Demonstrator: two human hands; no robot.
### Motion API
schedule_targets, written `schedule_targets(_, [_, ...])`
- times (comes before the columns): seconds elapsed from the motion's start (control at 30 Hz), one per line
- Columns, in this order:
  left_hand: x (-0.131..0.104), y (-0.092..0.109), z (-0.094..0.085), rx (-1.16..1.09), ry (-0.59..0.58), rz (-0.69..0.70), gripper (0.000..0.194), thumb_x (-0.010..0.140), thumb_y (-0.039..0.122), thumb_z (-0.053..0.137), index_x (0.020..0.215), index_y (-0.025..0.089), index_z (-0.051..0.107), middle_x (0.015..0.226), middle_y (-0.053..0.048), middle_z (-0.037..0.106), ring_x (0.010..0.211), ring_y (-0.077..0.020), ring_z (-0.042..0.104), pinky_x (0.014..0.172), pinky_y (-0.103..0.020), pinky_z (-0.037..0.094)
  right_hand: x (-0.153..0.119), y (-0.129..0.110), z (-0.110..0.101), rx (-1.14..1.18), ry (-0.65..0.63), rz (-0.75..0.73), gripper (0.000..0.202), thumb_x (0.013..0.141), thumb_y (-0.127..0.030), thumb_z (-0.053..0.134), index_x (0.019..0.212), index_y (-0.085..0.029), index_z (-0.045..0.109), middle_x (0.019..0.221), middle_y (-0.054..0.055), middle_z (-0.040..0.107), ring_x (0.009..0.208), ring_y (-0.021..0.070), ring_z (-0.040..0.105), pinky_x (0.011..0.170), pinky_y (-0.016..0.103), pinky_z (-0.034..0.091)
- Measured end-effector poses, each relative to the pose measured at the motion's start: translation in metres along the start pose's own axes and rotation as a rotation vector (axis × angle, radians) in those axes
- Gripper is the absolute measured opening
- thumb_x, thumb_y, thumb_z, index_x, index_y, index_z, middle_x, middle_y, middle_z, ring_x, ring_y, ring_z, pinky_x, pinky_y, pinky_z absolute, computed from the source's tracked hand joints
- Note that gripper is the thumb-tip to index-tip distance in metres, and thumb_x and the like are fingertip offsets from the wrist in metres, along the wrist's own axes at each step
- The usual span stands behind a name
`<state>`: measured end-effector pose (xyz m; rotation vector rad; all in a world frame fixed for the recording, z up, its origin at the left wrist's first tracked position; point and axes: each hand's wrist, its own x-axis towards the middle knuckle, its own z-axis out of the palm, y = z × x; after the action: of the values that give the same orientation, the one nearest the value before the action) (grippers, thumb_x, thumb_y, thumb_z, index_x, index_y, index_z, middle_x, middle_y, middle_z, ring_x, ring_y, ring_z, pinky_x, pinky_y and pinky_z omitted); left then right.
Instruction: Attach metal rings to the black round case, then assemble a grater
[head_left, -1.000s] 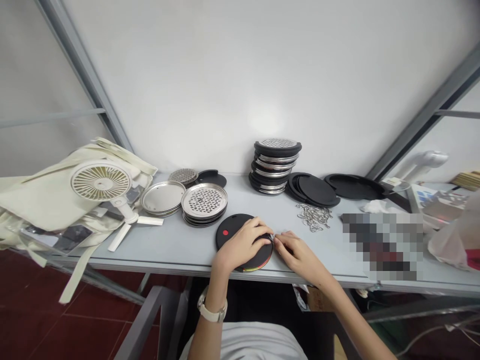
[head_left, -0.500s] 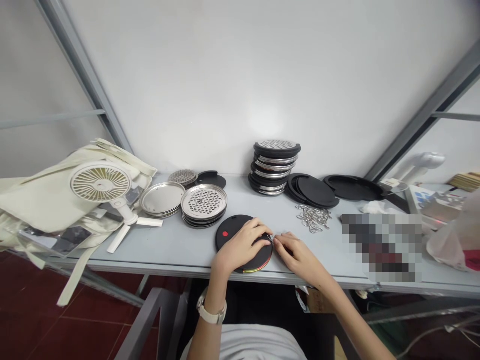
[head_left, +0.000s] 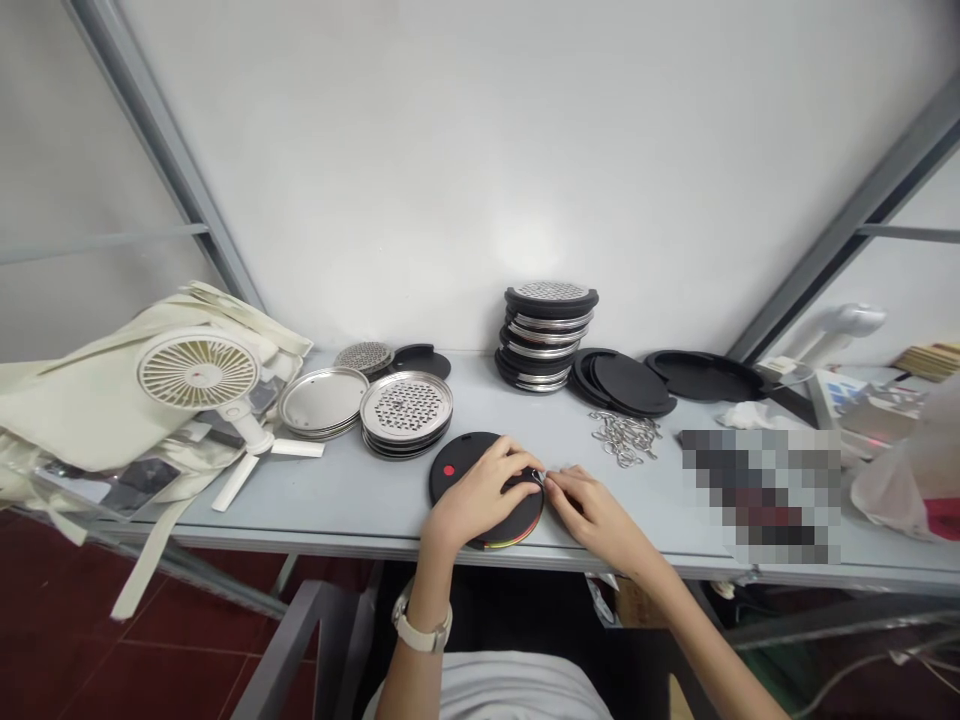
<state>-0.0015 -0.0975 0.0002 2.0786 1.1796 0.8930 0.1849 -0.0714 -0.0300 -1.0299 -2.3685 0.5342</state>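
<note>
A round black disc (head_left: 463, 458) with a red dot lies at the table's front edge, and red and yellow show along its near rim. My left hand (head_left: 484, 492) lies over its right half, thumb and fingers closed around the rim beside a small metal hook (head_left: 538, 478). From the right, my right hand (head_left: 598, 515) pinches the hook's outer end at the disc's edge. The fingertips partly cover the hook. Behind my right hand is a heap of similar small metal hooks (head_left: 626, 438).
Stacked perforated metal discs (head_left: 407, 408) and plain metal plates (head_left: 324, 400) stand left. A tall stack of black and metal discs (head_left: 546, 335) is at the back, with black covers (head_left: 634, 383) beside it. A white fan (head_left: 199, 372) and cream bag (head_left: 90, 400) occupy the far left.
The view has shifted slightly. Both hands stay at the disc's right edge, with only tiny finger movement around the metal hook.
</note>
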Motion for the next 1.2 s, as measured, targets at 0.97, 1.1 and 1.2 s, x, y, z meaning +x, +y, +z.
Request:
schedule_targets(0.97, [-0.001,-0.0015,0.0016,-0.022,0.0,-0.022,0.023,0.088,0.021,0.048,0.109,0.023,0.058,0.112,-0.004,0.052,0.098,-0.015,0.057,0.091,-0.03,0.046,-0.0009,0.0005,-0.0012,-0.015,0.001,0.01,0.035,0.098,-0.029,0.031,0.067,-0.021,0.045,0.062,0.001,0.051,0.066,0.0181,0.049,0.067,0.032,0.038])
schedule_targets(1.1, [-0.0005,-0.0027,0.0028,-0.004,0.005,-0.008,0.023,0.089,0.02,0.046,0.109,0.023,0.057,0.112,-0.004,0.052,0.097,-0.0143,0.057,0.092,-0.029,0.045,-0.0003,-0.0007,-0.0015,-0.003,0.001,0.017,0.036,0.098,-0.029,0.03,0.065,-0.021,0.044,0.061,0.0,0.05,0.065,0.0178,0.049,0.066,0.031,0.038])
schedule_targets(1.2, [-0.0001,-0.0024,0.0038,0.028,0.018,0.005,0.023,0.089,0.019,0.045,0.108,0.022,0.057,0.11,-0.003,0.052,0.1,-0.0149,0.055,0.094,-0.03,0.043,-0.0001,-0.0011,-0.0011,0.008,0.004,0.02,0.036,0.098,-0.029,0.03,0.065,-0.021,0.043,0.061,0.0,0.05,0.065,0.0176,0.049,0.066,0.031,0.038])
